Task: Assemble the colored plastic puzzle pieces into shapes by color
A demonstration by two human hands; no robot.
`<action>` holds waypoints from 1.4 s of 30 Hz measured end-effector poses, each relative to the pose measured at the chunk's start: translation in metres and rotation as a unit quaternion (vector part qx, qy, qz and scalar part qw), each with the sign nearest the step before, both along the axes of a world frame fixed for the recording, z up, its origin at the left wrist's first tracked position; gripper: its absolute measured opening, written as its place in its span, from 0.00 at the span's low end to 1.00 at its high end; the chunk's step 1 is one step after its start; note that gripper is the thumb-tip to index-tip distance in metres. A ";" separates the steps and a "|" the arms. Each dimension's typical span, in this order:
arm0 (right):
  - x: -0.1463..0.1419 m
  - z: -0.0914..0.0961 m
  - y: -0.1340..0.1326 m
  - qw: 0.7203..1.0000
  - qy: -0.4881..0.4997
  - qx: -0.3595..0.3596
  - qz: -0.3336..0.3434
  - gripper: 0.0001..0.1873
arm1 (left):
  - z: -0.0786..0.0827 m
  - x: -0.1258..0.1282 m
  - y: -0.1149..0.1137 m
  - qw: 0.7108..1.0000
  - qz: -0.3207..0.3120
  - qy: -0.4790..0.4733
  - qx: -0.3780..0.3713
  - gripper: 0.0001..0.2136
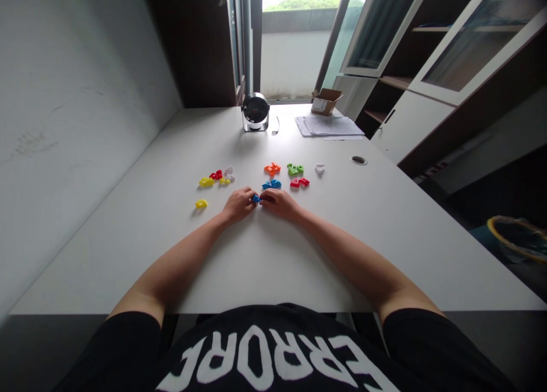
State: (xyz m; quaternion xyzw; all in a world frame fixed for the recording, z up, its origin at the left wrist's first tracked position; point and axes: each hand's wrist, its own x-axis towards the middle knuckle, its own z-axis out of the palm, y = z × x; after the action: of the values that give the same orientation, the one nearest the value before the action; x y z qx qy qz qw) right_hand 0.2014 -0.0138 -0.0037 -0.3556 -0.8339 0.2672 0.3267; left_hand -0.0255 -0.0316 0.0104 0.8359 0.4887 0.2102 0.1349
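Note:
My left hand (pixel 239 205) and my right hand (pixel 278 203) meet at the middle of the white table (pixel 128 221), pinching a small blue plastic piece (pixel 256 199) between their fingertips. Just beyond my right hand lies a cluster of blue plastic pieces (pixel 272 184). Red pieces (pixel 299 182), green pieces (pixel 295 169) and orange pieces (pixel 272 168) sit further right. To the left of my hands are a lone yellow piece (pixel 201 204), yellow pieces (pixel 206 182), red pieces (pixel 216 175) and a whitish piece (pixel 229 172). Another white piece (pixel 319 168) lies apart at the right.
A round black desk fan (pixel 255 111) stands at the table's far end, beside papers (pixel 329 126) and an open cardboard box (pixel 326 101). A cable grommet (pixel 358 160) sits in the tabletop. A wall runs along the left side, with a cabinet (pixel 410 124) at the right.

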 end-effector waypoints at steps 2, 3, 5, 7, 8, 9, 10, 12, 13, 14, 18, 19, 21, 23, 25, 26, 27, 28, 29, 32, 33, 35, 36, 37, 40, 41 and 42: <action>0.000 0.001 0.000 1.000 -0.002 0.000 0.001 0.08 | 0.000 0.000 0.000 1.000 0.001 -0.003 -0.002 0.10; 0.000 0.002 -0.001 1.000 -0.003 0.000 0.001 0.08 | 0.000 0.000 0.000 1.000 0.001 -0.003 -0.003 0.10; 0.000 0.003 -0.001 1.000 -0.003 0.001 0.000 0.08 | 0.000 0.000 0.000 1.000 0.000 -0.004 -0.004 0.10; 0.001 0.003 -0.001 1.000 -0.003 0.001 0.001 0.08 | 0.000 0.000 0.000 1.000 -0.001 -0.005 -0.004 0.11; 0.001 0.003 -0.001 1.000 -0.003 0.000 0.001 0.08 | 0.000 0.000 0.000 1.000 -0.002 -0.005 -0.004 0.11; 0.001 0.002 -0.001 1.000 -0.002 -0.001 0.002 0.09 | 0.000 0.000 0.000 1.000 -0.003 -0.006 -0.003 0.11; 0.001 0.001 -0.001 1.000 0.000 -0.001 0.001 0.09 | 0.000 0.000 0.000 1.000 -0.003 -0.007 -0.002 0.11; 0.001 -0.001 0.000 1.000 0.004 0.000 -0.001 0.09 | 0.000 0.000 -0.001 1.000 -0.002 -0.005 0.001 0.10; 0.000 -0.002 0.000 1.000 0.006 0.002 -0.002 0.09 | 0.001 0.000 -0.001 1.000 -0.002 -0.003 0.003 0.10; 0.000 -0.002 0.001 1.000 0.008 0.002 -0.002 0.09 | 0.001 0.000 -0.001 1.000 -0.002 -0.001 0.004 0.10; 0.000 -0.002 0.001 1.000 0.012 0.002 0.000 0.10 | 0.001 0.000 0.000 1.000 -0.004 -0.001 0.005 0.09; 0.000 -0.002 0.001 1.000 0.012 0.003 0.001 0.11 | 0.000 0.000 0.000 1.000 -0.004 -0.003 0.005 0.09; 0.000 -0.001 0.001 1.000 0.012 0.004 0.002 0.11 | -0.001 0.000 0.001 1.000 -0.002 -0.004 0.006 0.09; 0.000 -0.002 0.001 1.000 0.013 0.002 0.002 0.11 | -0.002 -0.001 0.001 1.000 -0.001 -0.002 0.006 0.09; 0.000 -0.003 0.001 1.000 0.013 0.000 0.001 0.11 | -0.003 -0.001 0.002 1.000 0.000 -0.001 0.006 0.09; 0.000 -0.003 0.001 1.000 0.014 -0.001 0.001 0.11 | -0.003 -0.001 0.002 1.000 0.000 -0.002 0.007 0.10; 0.000 -0.004 0.001 1.000 0.015 -0.001 0.001 0.11 | -0.003 -0.001 0.002 1.000 0.000 -0.003 0.006 0.10; 0.000 -0.004 0.001 1.000 0.016 0.000 0.002 0.11 | -0.002 -0.001 0.001 1.000 0.000 -0.002 0.005 0.10; 0.000 -0.004 0.001 1.000 0.017 0.000 0.003 0.11 | -0.002 -0.001 0.001 1.000 0.000 -0.001 0.005 0.10; 0.000 -0.003 0.000 1.000 0.019 0.001 0.005 0.11 | -0.001 0.000 0.001 1.000 0.001 0.003 0.005 0.10; 0.000 -0.003 0.000 1.000 0.019 0.001 0.005 0.11 | -0.001 0.000 0.001 1.000 0.001 0.003 0.006 0.10; 0.000 -0.002 0.000 1.000 0.019 0.001 0.003 0.11 | -0.001 0.000 0.001 1.000 0.002 0.001 0.009 0.09; 0.000 -0.002 -0.001 1.000 0.018 0.001 0.002 0.11 | 0.000 0.000 0.000 1.000 0.001 0.000 0.009 0.09; 0.000 -0.001 -0.001 1.000 0.017 0.001 0.001 0.11 | 0.000 0.000 0.000 1.000 0.001 -0.001 0.009 0.09; 0.000 -0.001 -0.001 1.000 0.014 0.001 0.000 0.10 | 0.002 0.000 -0.001 1.000 -0.001 -0.002 0.006 0.09; 0.000 -0.001 -0.001 1.000 0.013 0.001 0.000 0.10 | 0.002 0.000 -0.001 1.000 -0.002 -0.001 0.006 0.09; 0.000 0.000 -0.001 1.000 0.013 0.001 0.001 0.10 | 0.003 0.000 -0.001 1.000 -0.003 0.000 0.006 0.08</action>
State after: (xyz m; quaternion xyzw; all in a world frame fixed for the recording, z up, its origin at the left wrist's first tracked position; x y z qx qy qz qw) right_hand 0.2010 -0.0151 -0.0042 -0.3510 -0.8301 0.2709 0.3382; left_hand -0.0255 -0.0327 0.0132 0.8381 0.4853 0.2124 0.1305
